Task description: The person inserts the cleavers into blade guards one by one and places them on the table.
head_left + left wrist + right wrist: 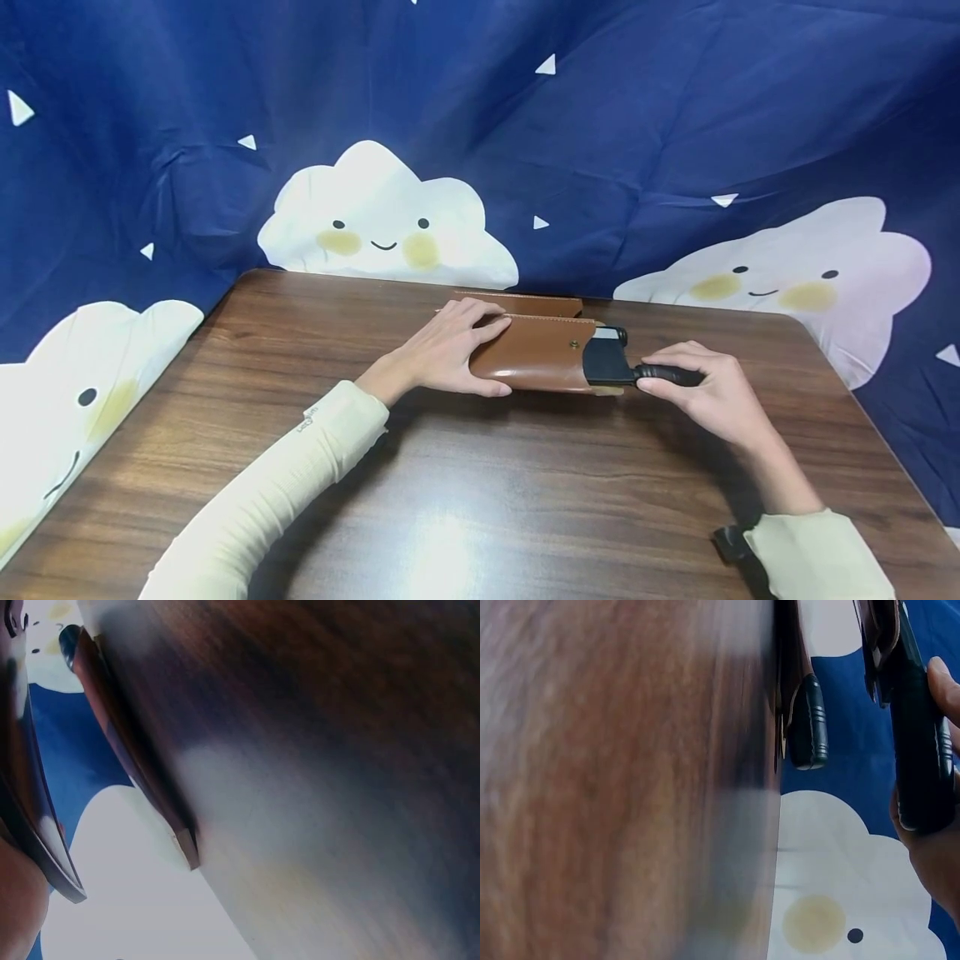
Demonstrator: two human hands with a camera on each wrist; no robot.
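Above the table, my left hand [457, 350] holds a brown leather sheath [536, 354], its thumb at the near edge and its fingers over the top. In the left wrist view, this sheath [26, 772] is at the left edge, apart from the tabletop. Out of its right end stands the broad dark blade of a cleaver [606, 360], mostly hidden inside. My right hand [716, 392] grips the cleaver's black ribbed handle [922, 757]. Behind it lies a second brown sheath [525, 303], partly covered, with another black handle [810, 724] sticking out.
The wood-grain table [465, 475] stretches toward me, with a bright glare near its front. A blue curtain [600, 125] with smiling white clouds hangs right behind its far edge. A small black object [729, 543] is beside the right sleeve.
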